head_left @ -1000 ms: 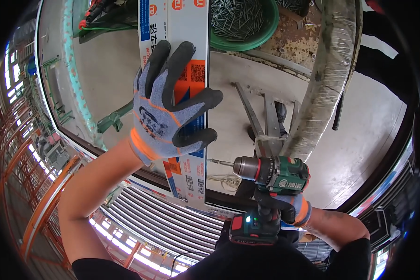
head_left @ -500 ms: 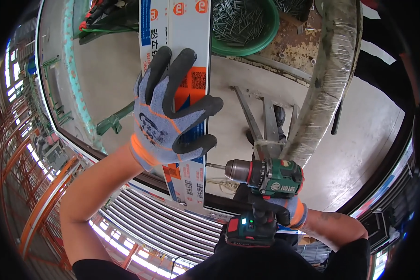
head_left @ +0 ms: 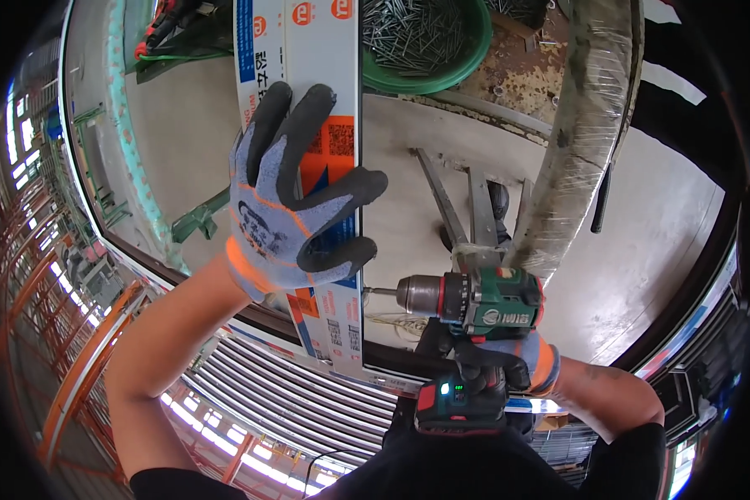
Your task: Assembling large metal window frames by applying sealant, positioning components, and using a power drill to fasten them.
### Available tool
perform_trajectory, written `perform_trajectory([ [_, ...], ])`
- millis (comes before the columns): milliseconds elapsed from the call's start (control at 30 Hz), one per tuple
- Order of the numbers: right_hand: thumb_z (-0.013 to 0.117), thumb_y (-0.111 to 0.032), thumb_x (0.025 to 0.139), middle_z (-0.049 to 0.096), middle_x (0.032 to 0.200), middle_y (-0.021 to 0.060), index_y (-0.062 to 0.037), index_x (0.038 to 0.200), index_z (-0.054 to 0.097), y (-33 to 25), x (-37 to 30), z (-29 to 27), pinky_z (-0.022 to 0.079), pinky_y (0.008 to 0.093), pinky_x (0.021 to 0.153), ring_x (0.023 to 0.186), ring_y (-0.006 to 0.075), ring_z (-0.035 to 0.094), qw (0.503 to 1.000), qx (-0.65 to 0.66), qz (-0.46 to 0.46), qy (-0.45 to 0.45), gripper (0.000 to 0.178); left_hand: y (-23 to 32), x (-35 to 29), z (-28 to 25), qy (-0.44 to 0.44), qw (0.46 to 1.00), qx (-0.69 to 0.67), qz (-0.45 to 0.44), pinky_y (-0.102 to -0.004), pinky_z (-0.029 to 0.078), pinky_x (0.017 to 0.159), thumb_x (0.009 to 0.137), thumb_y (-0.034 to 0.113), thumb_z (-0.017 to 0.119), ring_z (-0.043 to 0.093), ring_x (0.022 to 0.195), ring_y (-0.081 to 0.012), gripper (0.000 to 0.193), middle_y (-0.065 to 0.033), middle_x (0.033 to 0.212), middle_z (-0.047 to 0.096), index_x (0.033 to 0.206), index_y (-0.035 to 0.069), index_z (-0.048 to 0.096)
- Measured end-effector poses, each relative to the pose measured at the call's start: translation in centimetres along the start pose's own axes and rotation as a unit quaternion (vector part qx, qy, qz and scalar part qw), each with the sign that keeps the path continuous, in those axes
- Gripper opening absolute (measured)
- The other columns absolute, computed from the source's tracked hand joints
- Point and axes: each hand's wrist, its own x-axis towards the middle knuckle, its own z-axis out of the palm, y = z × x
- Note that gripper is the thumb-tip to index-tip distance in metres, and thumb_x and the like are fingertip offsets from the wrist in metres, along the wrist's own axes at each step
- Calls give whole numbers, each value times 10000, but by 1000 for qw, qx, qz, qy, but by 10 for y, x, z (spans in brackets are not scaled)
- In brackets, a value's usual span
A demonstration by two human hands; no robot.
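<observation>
A: Where is the profile (head_left: 304, 62) placed, and how is it held?

B: It is laid under the left hand (head_left: 271, 212), with its lower end at the dark frame (head_left: 396, 360). The fingers are spread wide on it. The drill (head_left: 502, 302) is gripped by the right hand (head_left: 521, 364).

A: Is the profile touched by the bit (head_left: 381, 291)?

B: The tip is seen at the right edge; whether contact is made cannot be told.

A: What should be cared for?

B: In judgement, the drill should be aligned square to this edge, and pressure should be given slowly, or slipping may be caused. The thumb (head_left: 346, 252) is near, so it should be placed farther from the bit.
</observation>
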Motion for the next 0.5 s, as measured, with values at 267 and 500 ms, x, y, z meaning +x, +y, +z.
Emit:
perform_trajectory([
  [267, 697, -66, 848, 627, 832, 38, -21, 1065, 614, 19, -4, -8, 480, 234, 544, 657, 112, 610, 981, 102, 167, -12, 237, 0, 3, -1, -12, 1000, 12, -15, -599, 333, 1052, 673, 554, 679, 357, 1334, -504, 457, -232, 1461, 413, 1046, 296, 730],
  [500, 736, -84, 830, 668, 857, 32, -58, 1091, 654, 5, -4, -1, 502, 231, 538, 676, 112, 643, 988, 21, 152, 26, 275, 0, 2, -2, -25, 1000, -5, -10, -574, 303, 1091, 828, 575, 593, 348, 1344, -515, 423, -282, 1464, 391, 992, 214, 739],
])
